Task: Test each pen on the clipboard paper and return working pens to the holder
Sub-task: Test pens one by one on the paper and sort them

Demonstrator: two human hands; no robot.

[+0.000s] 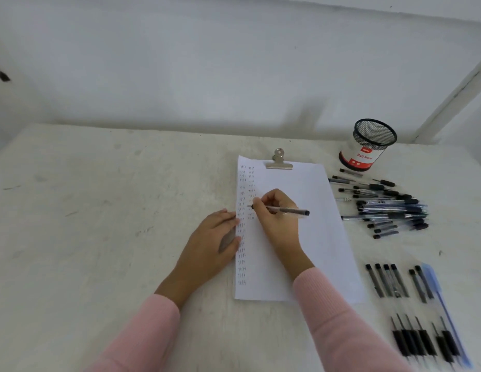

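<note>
A white sheet (301, 237) lies under the metal clip (279, 161) of a clipboard in the middle of the table. Two columns of small ink marks run down the sheet's left side. My right hand (277, 218) pinches a black pen (287, 210), its tip touching the paper in the second column. My left hand (215, 242) rests flat on the table, fingers pressing the sheet's left edge. A black mesh pen holder (368, 146) with a red and white label stands at the back right; no pens show inside it.
A loose pile of several black pens (387, 208) lies right of the sheet. Nearer me on the right, several black pens (400, 283) lie in rows, with a blue pen (443, 304) beside them. A white wall rises behind the table.
</note>
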